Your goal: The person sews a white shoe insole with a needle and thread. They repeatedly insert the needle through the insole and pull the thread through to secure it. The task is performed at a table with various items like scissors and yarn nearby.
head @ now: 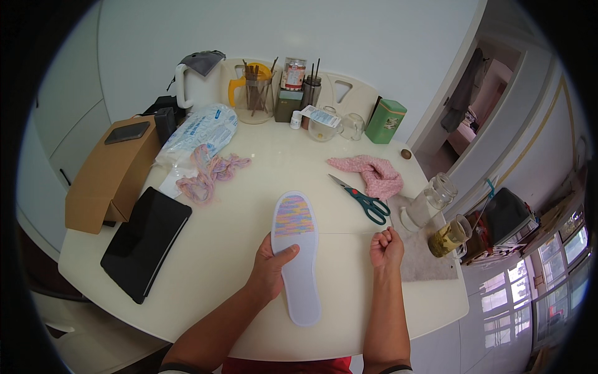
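Observation:
My left hand (pixel 272 266) holds a white shoe insole (pixel 301 276) upright over the table, its thumb across the front face. Rows of pink, yellow, blue and purple stitching (pixel 293 215) cover the insole's upper end; below them the cloth is plain. To the right, my right hand (pixel 387 248) is raised with its fingers curled shut. Anything as fine as a needle between those fingertips is too small to make out. A faint thin line runs between the insole's edge and this hand; whether it is thread or a table seam I cannot tell. Green-handled scissors (pixel 364 201) lie beyond my right hand.
Multicoloured yarn (pixel 212 173) lies by a plastic package (pixel 201 133). At left are a black tablet case (pixel 145 245) and a cardboard box (pixel 114 163). A pink cloth (pixel 373 174), glass jar (pixel 427 203) and tea mug (pixel 448 238) stand right. A pitcher (pixel 254 93) and green tin (pixel 386 121) line the back.

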Available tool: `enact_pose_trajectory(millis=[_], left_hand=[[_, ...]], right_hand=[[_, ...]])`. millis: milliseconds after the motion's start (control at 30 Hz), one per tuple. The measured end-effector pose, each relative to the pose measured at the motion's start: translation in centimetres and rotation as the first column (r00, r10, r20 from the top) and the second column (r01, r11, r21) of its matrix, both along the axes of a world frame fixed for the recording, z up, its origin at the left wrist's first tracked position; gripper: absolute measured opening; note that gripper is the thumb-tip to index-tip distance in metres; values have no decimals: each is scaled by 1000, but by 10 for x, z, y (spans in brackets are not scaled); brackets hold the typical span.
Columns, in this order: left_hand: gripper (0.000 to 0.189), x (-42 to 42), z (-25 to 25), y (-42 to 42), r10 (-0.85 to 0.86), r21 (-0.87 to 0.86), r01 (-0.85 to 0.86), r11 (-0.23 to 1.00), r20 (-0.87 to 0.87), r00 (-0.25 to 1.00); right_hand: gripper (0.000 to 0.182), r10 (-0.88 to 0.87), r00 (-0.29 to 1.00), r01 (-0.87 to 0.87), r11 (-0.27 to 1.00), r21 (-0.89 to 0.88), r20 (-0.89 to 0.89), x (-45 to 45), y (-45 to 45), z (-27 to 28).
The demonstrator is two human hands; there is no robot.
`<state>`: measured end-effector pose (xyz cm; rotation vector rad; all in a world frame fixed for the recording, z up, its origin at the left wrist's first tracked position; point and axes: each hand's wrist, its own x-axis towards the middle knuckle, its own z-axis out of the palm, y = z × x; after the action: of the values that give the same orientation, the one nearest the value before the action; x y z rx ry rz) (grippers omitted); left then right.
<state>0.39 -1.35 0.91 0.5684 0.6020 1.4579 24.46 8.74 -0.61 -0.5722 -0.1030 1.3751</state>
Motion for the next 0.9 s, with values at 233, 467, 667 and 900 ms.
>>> enact_pose_trajectory(millis=[233,467,667,900], left_hand=[[31,0,-1,0,15,-9,-15,1000,5,1000],[31,1,1,0,27,-15,-27,1000,-10,1000],[33,-1,-9,3,37,-12,-37,999,-27,999],[34,-5,-7,4,33,-43,-32,999,25,999]], right_hand=[[13,-42,991,48,998,-39,124,-2,0,1],[15,-102,978,111,993,-40,182,-5,-1,6],[15,-134,965,146,989,-36,224,-4,1,0],[16,-86,976,93,995,-27,201,-10,1,-3]])
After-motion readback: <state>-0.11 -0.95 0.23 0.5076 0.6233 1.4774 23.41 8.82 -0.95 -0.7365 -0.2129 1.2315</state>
